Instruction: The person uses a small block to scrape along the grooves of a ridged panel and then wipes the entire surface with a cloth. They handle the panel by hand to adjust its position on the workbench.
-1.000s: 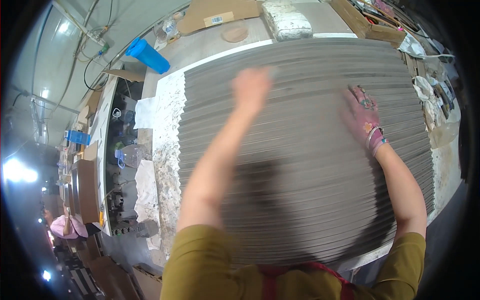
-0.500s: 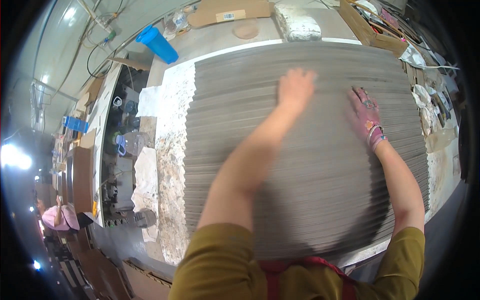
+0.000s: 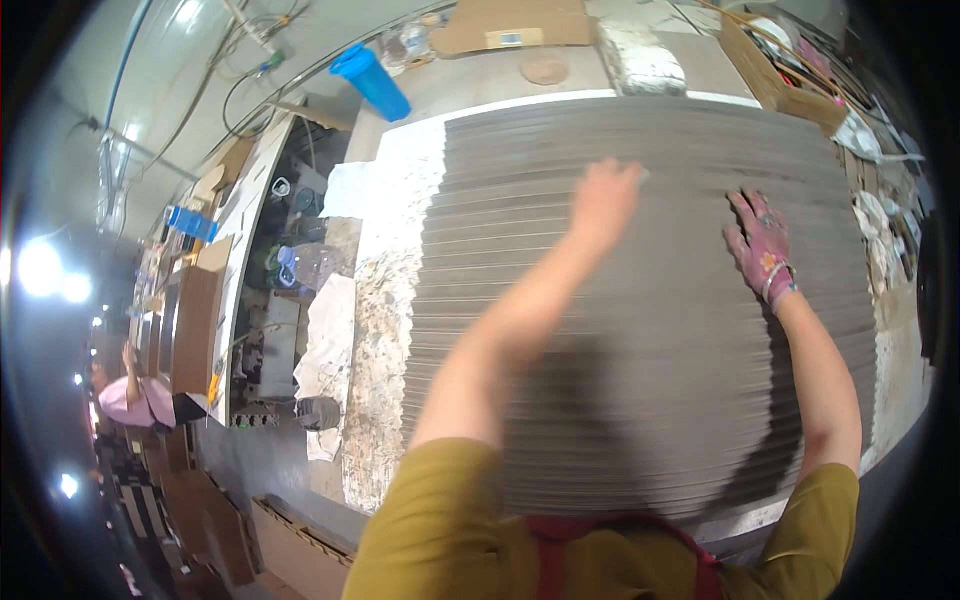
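A wide grey-brown panel with fine parallel ridges and toothed side edges covers most of the workbench in front of me. My left hand, bare and somewhat blurred, is over its upper middle with the fingers bent together. A small pale bit shows at those fingertips, too blurred to name. Farther right, my right hand wears a stained pink glove with a flower patch. Its fingers are spread on the panel, and it holds nothing.
White, stained board borders the panel on the left. Behind it are a blue plastic container, a cardboard piece and a whitish block. A cardboard box of odds and ends stands far right. Leftward, a person in pink is in the background.
The view has shifted, so the bench and panel appear farther right and slightly lower. My left hand has moved leftward over the panel; my right hand stays on its right part, fingers spread.
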`<control>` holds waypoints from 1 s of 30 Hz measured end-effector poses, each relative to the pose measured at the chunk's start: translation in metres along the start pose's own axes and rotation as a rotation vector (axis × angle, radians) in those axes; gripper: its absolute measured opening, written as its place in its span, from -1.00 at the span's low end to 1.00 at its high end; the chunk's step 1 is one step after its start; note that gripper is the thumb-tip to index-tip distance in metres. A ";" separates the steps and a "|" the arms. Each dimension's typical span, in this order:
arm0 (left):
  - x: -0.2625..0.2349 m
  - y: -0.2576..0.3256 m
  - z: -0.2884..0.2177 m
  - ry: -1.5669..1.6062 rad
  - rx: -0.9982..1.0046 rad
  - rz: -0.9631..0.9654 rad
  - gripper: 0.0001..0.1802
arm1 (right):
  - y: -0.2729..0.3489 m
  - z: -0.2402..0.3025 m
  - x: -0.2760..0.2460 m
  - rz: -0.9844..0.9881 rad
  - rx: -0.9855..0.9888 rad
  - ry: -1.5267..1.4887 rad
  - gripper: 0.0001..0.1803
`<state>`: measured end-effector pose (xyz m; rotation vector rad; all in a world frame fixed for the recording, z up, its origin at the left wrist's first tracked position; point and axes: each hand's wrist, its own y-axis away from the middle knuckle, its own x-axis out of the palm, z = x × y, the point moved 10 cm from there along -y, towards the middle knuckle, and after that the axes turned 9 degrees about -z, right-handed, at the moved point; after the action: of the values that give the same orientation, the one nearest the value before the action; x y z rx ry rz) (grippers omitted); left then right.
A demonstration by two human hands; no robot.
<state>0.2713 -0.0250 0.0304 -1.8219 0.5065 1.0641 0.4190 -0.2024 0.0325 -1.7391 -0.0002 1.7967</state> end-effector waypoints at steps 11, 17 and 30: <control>-0.163 0.107 0.282 -0.380 -0.444 -0.125 -0.64 | 0.003 -0.003 -0.010 -0.012 0.044 0.015 -0.47; -0.066 0.006 0.044 0.105 -0.014 -0.090 -0.62 | 0.002 -0.006 0.002 0.026 0.006 0.127 -0.43; -0.123 0.039 0.136 -0.182 -0.155 -0.046 -0.60 | 0.005 -0.004 -0.001 -0.002 0.016 0.059 -0.46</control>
<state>0.1161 0.0630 0.0881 -1.8388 0.2791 1.2526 0.4201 -0.2079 0.0308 -1.7795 0.0370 1.7392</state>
